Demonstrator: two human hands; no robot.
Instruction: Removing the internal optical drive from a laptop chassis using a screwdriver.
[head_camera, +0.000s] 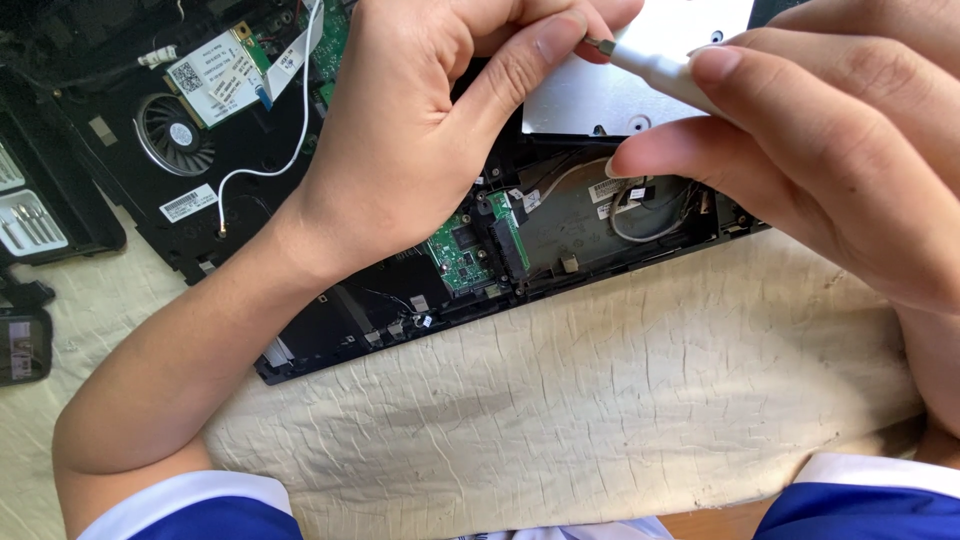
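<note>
The left hand (420, 130) pinches the metal tip of a white screwdriver (655, 68) between thumb and curled fingers; the right hand (840, 140) grips its handle, fingers pressed around it. Both hover over an opened laptop (300, 250) lying across the far edge of a cream cloth (600, 400). Its cover is already off, with fan (175, 135), green circuit board (458, 255) and white wires (300, 120) exposed but not yet removed.

head view | steep downward look | close above opened laptop (300, 200) on cloth (600, 400)
</note>
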